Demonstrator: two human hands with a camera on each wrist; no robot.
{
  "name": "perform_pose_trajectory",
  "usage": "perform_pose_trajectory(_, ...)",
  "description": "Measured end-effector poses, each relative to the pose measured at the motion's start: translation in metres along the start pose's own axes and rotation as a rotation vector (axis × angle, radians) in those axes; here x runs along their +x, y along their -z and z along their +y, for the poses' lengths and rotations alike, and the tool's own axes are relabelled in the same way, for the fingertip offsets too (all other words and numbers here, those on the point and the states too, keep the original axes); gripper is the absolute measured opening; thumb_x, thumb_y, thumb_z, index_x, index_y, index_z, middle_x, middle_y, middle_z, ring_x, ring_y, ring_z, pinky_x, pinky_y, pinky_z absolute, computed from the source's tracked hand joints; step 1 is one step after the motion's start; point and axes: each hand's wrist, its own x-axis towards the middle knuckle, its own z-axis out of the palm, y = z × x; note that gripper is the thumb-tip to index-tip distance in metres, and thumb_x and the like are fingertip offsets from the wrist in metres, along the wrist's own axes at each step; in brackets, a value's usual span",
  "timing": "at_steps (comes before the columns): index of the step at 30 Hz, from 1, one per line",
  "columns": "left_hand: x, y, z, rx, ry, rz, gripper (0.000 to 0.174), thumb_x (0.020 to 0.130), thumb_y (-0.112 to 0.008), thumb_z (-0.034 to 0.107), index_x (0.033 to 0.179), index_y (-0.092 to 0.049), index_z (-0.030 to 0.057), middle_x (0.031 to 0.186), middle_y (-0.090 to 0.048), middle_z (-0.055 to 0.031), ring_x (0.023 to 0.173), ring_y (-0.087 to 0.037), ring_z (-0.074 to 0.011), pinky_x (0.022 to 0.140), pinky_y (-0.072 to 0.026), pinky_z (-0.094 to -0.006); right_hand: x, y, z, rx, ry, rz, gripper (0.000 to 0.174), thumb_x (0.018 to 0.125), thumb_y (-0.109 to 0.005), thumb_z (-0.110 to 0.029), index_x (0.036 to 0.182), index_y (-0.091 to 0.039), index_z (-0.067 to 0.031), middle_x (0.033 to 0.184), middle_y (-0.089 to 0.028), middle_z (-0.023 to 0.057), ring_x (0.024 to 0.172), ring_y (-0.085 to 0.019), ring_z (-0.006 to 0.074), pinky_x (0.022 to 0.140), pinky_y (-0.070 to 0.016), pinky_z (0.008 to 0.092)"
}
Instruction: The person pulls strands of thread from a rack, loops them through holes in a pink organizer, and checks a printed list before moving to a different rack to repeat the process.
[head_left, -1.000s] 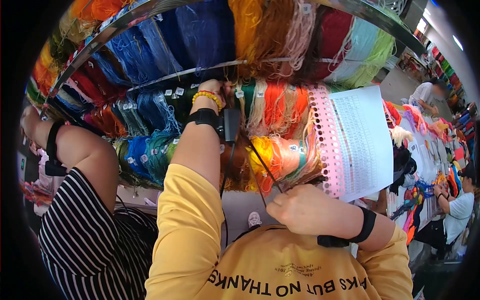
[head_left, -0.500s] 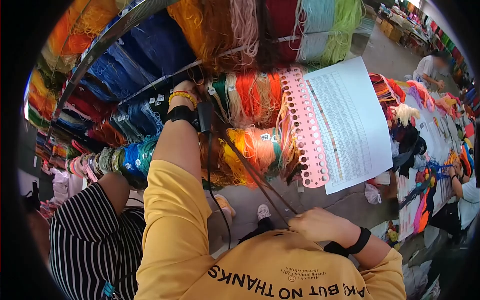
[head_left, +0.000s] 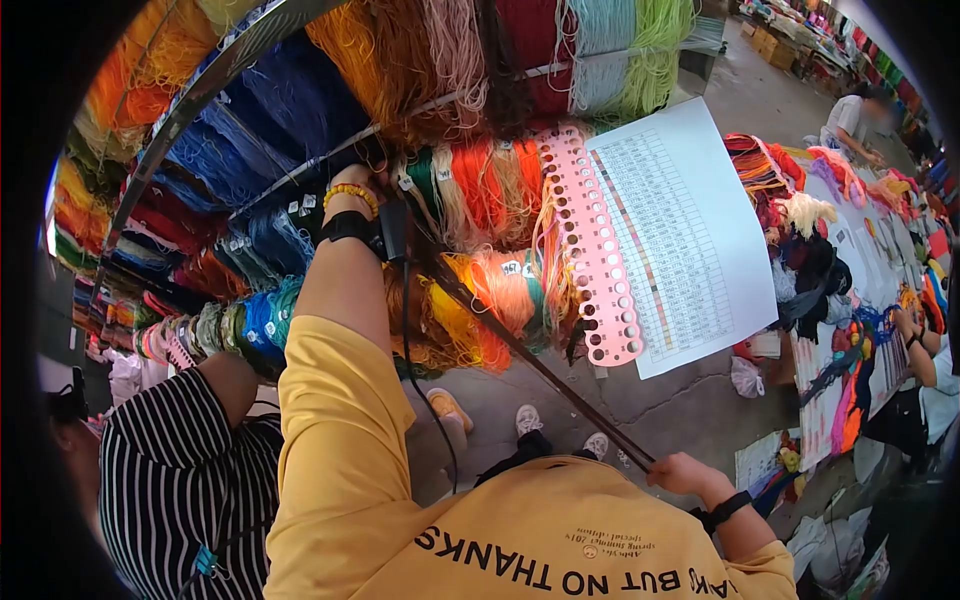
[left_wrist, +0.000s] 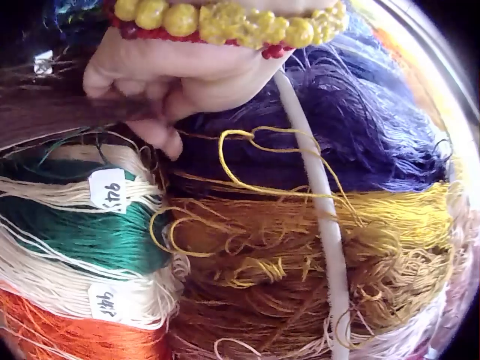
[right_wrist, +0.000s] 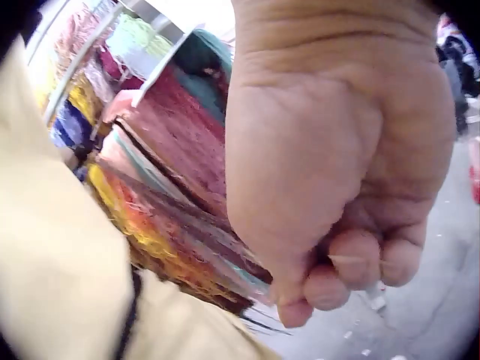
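A long dark brown strand of thread [head_left: 540, 362] stretches diagonally from the rack down to the right. My left hand [head_left: 356, 182], wearing a yellow bead bracelet, pinches its upper end among the hanging skeins. In the left wrist view the brown threads [left_wrist: 67, 112] run out leftward from between the thumb and fingers of that hand [left_wrist: 184, 82]. Down at the right, by the yellow shirt, my right hand [head_left: 690, 474] grips the strand's other end with curled fingers. Green, cream and orange skeins [head_left: 490, 185] with white number tags hang right beside the left hand.
Skeins in many colours fill the rack's tiers, behind a curved metal rail [head_left: 200, 100]. A pink holed card [head_left: 590, 250] and a printed sheet [head_left: 690, 240] hang at the rack's right end. A person in stripes [head_left: 185, 470] stands at left. A table with threads [head_left: 840, 300] stands at right.
My right hand has moved down and to the right, away from the rack, and the brown strand is drawn out longer. The left hand stays at the rack while the head view has shifted.
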Motion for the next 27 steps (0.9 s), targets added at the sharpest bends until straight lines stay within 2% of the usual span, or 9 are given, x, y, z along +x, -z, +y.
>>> perform_pose_trajectory(2,0.006,0.003,0.0,0.005,-0.012,0.051,0.01,0.083,-0.055,0.012,0.076,-0.057,0.0051,0.065,-0.059,-0.0073,0.046,-0.054,-0.02,0.038,-0.0375,-0.0297,-0.008,-0.017,0.044,-0.041,-0.075,-0.134,0.022,0.078,-0.051,-0.016,0.094,-0.065,-0.0092,0.089,-0.063,0.0159,0.084,-0.059,0.033,0.074,-0.047,0.0389)
perform_pose_trajectory(6,-0.006,0.0,-0.002,-0.158,0.003,0.2,0.008,0.082,-0.058,0.013,0.081,-0.057,0.0056,0.074,-0.063,-0.0064,0.056,-0.059,-0.0184,0.044,-0.0384,-0.0269,-0.085,-0.077,0.198,-0.332,-0.788,-0.177,0.029,0.078,-0.051,-0.019,0.097,-0.063,-0.0019,0.105,-0.06,0.0176,0.102,-0.056,0.0314,0.083,-0.0462,0.0357)
perform_pose_trajectory(10,-0.062,-0.003,-0.009,-0.118,-0.113,-0.067,0.011,0.083,-0.056,0.017,0.086,-0.058,0.0062,0.081,-0.065,-0.0055,0.065,-0.061,-0.017,0.051,-0.0395,-0.0246,-0.096,-0.032,0.185,-0.196,-0.962,-0.072,0.029,0.075,-0.052,-0.016,0.099,-0.063,-0.002,0.105,-0.059,0.0194,0.102,-0.055,0.0317,0.082,-0.0466,0.0373)
perform_pose_trajectory(12,-0.088,0.001,-0.007,0.016,-0.112,-0.121,0.013,0.084,-0.055,0.018,0.089,-0.058,0.0062,0.083,-0.065,-0.0057,0.067,-0.061,-0.0168,0.053,-0.0397,-0.0238,-0.062,-0.017,0.191,-0.146,-0.819,0.262,0.024,0.072,-0.06,-0.018,0.088,-0.066,-0.001,0.087,-0.063,0.0196,0.085,-0.061,0.0335,0.074,-0.0477,0.0391)
perform_pose_trajectory(16,-0.12,0.029,-0.006,0.735,-0.559,0.024,0.024,0.083,-0.057,0.022,0.093,-0.061,0.0003,0.083,-0.063,-0.0069,0.069,-0.058,-0.0132,0.058,-0.0455,-0.0234,-0.019,0.044,0.132,-0.006,-0.604,0.3,0.022,0.075,-0.058,-0.02,0.083,-0.065,-0.0005,0.079,-0.063,0.0197,0.078,-0.061,0.0347,0.071,-0.0477,0.0396)
perform_pose_trajectory(20,-0.153,0.022,-0.04,0.705,-0.475,-0.759,0.023,0.086,-0.055,0.02,0.095,-0.061,-0.0005,0.086,-0.063,-0.0064,0.08,-0.058,-0.0136,0.074,-0.0477,-0.0277,-0.005,0.069,0.095,-0.156,-0.382,0.37,0.023,0.077,-0.058,-0.023,0.081,-0.065,-0.0021,0.077,-0.062,0.0195,0.076,-0.06,0.036,0.07,-0.0473,0.0406)
perform_pose_trajectory(22,-0.131,0.017,-0.059,1.151,-0.613,-0.77,0.026,0.085,-0.054,0.023,0.097,-0.062,0.0009,0.093,-0.064,-0.0106,0.086,-0.061,-0.0208,0.079,-0.0467,-0.0313,0.0,0.079,0.077,-0.259,-0.289,0.339,0.024,0.076,-0.058,-0.025,0.083,-0.065,-0.004,0.081,-0.062,0.0191,0.08,-0.059,0.036,0.072,-0.047,0.0418)
perform_pose_trajectory(24,-0.126,0.019,-0.052,1.674,-0.783,-0.111,0.027,0.082,-0.054,0.024,0.098,-0.062,0.0034,0.095,-0.063,-0.0148,0.087,-0.061,-0.0296,0.079,-0.0464,-0.0352,-0.005,0.087,0.053,-0.329,-0.217,0.322,0.024,0.076,-0.056,-0.026,0.084,-0.065,-0.0051,0.082,-0.062,0.0184,0.081,-0.058,0.036,0.072,-0.0465,0.0431)
perform_pose_trajectory(27,-0.167,0.031,-0.028,1.458,-0.858,-0.059,0.024,0.081,-0.055,0.021,0.096,-0.062,0.0036,0.087,-0.063,-0.0166,0.079,-0.061,-0.0309,0.073,-0.048,-0.0338,-0.031,0.109,-0.018,-0.393,-0.08,0.273,0.022,0.079,-0.053,-0.026,0.083,-0.062,-0.0059,0.079,-0.061,0.0182,0.079,-0.058,0.0361,0.07,-0.0461,0.0445)
